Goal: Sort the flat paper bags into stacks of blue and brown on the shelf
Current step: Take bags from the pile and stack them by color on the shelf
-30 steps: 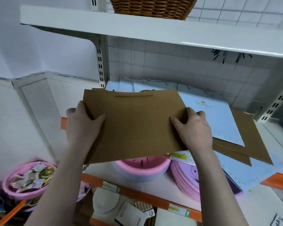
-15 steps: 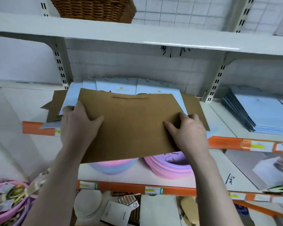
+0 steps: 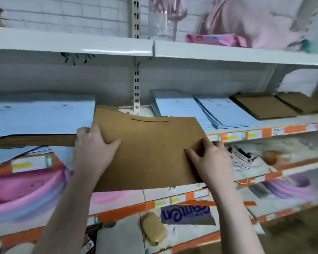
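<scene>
White shelving has slid left since a second ago, so we now face sorted blue stacks (image 3: 226,114) and brown stacks (image 3: 264,107) beyond our right hand (image 3: 212,158), while both it and our left hand (image 3: 95,143) pinch the brown bag (image 3: 149,153) between thumbs and underside fingers, ready for stacking.

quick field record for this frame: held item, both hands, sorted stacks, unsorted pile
held item: brown paper bag, flat, in front of the shelf
left hand: grips the bag's left edge, thumb on top
right hand: grips the bag's right edge, thumb on top
blue stacks: two blue stacks right of the upright post
brown stacks: two brown stacks further right on the same shelf
unsorted pile: mixed pile at left, blue bag on top, brown beneath
status: held bag not yet on a stack
</scene>
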Demonstrator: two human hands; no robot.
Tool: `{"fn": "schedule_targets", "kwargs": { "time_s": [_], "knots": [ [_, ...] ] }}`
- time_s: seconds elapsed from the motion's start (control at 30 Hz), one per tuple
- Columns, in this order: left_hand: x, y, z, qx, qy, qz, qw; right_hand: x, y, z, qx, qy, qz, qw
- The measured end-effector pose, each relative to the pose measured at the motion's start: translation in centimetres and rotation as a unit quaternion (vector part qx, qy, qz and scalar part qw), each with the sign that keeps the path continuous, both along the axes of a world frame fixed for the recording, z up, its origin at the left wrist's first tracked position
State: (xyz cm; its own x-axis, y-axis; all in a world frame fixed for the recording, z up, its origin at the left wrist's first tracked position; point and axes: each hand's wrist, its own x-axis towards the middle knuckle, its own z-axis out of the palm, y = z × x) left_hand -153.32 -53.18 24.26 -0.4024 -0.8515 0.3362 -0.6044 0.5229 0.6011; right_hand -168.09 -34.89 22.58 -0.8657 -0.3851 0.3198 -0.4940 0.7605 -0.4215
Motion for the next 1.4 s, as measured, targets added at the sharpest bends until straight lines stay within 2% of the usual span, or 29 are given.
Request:
{"fn": "schedule_targets", "kwargs": {
  "time_s": [0.23, 0.4, 0.7, 0.97, 1.13, 1.4],
  "knots": [
    [-11.8, 8.7, -0.9, 0.007, -0.014, -0.081, 0.997, -8.3, 11.0, -1.5, -0.026, 0.004, -0.082, 0.996],
    [-19.4, 13.2, -1.3, 0.009, -0.037, -0.126, 0.991, -13.7, 15.9, -2.1, -0.007, 0.003, -0.140, 0.990],
    [-34.9, 16.1, -1.1, -0.010, -0.025, -0.138, 0.990, -27.9, 18.5, -1.9, 0.007, 0.034, -0.172, 0.984],
    [-49.4, 19.0, -0.1, -0.009, -0.017, -0.143, 0.990, -42.7, 20.9, -1.0, 0.019, 0.019, -0.179, 0.984],
    [-55.6, 20.8, -0.1, -0.006, -0.028, -0.120, 0.992, -50.1, 22.4, -1.3, 0.015, -0.010, -0.139, 0.990],
    [-65.4, 25.7, -1.6, 0.027, -0.020, -0.009, 0.999, -64.1, 25.6, -1.1, 0.033, -0.008, -0.007, 0.999]
  ]
}}
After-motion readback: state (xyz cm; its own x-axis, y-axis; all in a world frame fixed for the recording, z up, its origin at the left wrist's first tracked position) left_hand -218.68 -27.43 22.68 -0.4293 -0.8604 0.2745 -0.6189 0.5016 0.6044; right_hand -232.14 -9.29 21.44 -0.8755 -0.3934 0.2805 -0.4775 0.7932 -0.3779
